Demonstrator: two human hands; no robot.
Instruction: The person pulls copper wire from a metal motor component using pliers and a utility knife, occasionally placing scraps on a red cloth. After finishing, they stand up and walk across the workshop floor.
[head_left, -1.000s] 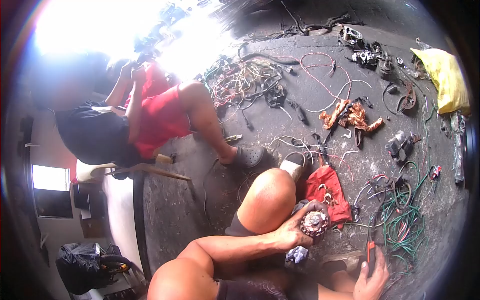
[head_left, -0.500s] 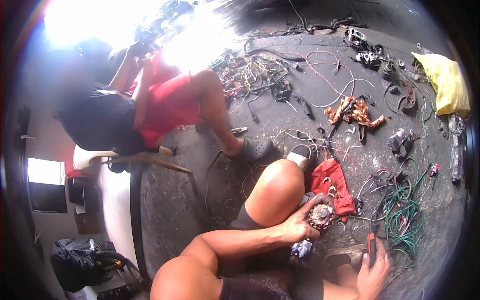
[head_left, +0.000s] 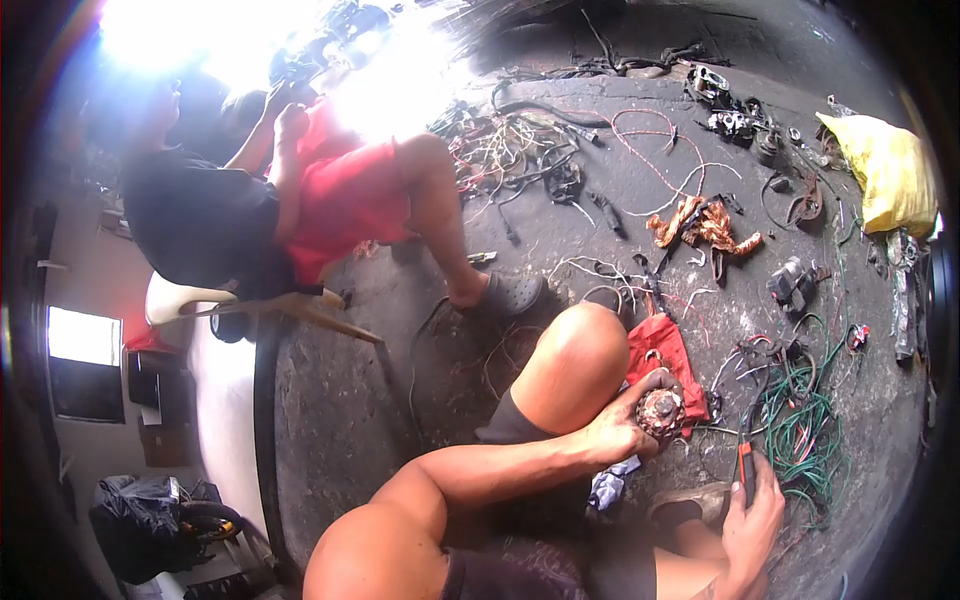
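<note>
My left hand [head_left: 622, 425] is wrapped round a motor armature [head_left: 662, 411] with copper windings, its round end and centre shaft facing up. The armature is held beside my raised knee, overlapping a red cloth [head_left: 668, 355] on the floor. Low on the right, my right hand [head_left: 755, 515] grips a slim tool with an orange-and-black handle [head_left: 746, 468], a dark narrow end pointing away from me. Its fingers are closed along the handle, near a tangle of green wires [head_left: 805, 430]. A crumpled pale rag [head_left: 612, 484] lies below my left wrist.
Another person [head_left: 200, 215] in red shorts sits on a chair [head_left: 330, 320] at the left. Stripped wires [head_left: 515, 150], copper pieces [head_left: 705, 225] and metal parts [head_left: 735, 115] lie about the dark floor. A yellow sack [head_left: 885, 170] stands far right.
My left hand and the armature have shifted right and slightly up in the view, along with my knee. My right hand still grips the orange-handled tool, nearly in place.
</note>
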